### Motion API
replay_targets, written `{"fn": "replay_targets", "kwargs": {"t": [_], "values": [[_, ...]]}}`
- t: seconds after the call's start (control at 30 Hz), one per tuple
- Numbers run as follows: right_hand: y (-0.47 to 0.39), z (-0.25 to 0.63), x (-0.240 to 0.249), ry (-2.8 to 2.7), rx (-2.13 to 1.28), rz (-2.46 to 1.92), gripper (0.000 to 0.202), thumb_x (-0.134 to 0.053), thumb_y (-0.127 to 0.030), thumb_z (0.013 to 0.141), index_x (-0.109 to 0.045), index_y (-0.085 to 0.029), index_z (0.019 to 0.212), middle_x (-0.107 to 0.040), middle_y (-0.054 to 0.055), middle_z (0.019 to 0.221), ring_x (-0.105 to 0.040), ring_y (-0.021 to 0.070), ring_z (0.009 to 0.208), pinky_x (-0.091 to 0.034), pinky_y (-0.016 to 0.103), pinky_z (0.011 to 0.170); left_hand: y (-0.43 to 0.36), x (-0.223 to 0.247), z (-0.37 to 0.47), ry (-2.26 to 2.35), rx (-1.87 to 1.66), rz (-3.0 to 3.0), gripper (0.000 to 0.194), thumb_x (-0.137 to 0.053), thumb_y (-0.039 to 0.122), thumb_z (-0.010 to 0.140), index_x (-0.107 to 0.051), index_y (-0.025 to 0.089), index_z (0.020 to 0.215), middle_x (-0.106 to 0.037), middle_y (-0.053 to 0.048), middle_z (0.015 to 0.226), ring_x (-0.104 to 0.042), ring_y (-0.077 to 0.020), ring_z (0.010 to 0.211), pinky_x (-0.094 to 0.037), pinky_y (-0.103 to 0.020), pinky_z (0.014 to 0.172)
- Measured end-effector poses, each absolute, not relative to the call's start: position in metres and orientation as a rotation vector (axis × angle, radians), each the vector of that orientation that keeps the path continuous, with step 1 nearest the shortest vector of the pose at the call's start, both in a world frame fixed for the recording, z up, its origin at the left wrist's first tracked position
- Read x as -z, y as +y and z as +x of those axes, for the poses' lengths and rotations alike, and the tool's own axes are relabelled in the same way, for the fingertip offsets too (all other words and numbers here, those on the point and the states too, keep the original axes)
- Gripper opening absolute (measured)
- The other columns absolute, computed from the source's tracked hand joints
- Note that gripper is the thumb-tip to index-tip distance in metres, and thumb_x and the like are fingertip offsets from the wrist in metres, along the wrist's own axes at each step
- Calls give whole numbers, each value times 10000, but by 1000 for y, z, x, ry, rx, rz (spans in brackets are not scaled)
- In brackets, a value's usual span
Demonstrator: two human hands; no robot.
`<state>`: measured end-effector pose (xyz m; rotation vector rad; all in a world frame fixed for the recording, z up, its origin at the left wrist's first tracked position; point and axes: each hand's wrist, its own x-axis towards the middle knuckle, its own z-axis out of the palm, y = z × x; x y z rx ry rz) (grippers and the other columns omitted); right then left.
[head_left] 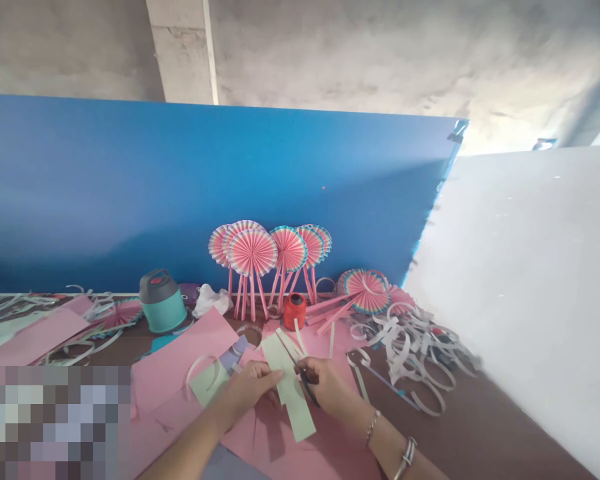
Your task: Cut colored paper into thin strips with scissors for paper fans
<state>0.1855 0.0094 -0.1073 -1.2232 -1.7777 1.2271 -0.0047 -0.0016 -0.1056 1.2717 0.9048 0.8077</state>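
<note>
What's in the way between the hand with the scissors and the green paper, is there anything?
Nothing I can see. The right hand holds the scissors, and their blades are already at the green paper. The left hand holds that paper, just beside the blades.

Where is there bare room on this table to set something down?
The largest bare patch is brown tabletop at the right, bordered by curled white strips, the white panel and the right arm. A smaller one lies between the teal container and pink sheets. It is crowded beneath the left hand and right hand, and along the back, around the fans.
</note>
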Motion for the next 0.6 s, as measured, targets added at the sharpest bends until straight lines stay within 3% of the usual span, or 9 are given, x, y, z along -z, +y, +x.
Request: {"fn": "replay_targets", "kwargs": {"t": [0.23,0.43,0.6], "values": [[14,189,112,-1681,-1330,-1242,270,-627,-360,687,-655,-153,858,-612,5,585,-474,115,470,-323,208,442,2,96,-8,1010,-965,1160,408,-641,532,694,-693,128,694,-688,-66,597,-616,-162,513,-473,-259,557],[10,193,85,-1616,-1315,-1284,316,-679,-372,638,-660,-141,853,-517,-39,500,-446,99,445,-332,212,438,11,92,-24,1211,-1239,904,354,-642,516,695,-578,168,676,-658,-22,565,-589,-123,455,-339,-171,345],[6,197,75,-1436,-1499,-1215,471,-713,-481,607,-647,-141,925,-553,-19,589,-505,112,525,-317,193,421,14,96,-27,1194,-1315,897,362,-657,509,674,-560,163,719,-649,-11,563,-607,-136,441,-358,-168,309]]}}
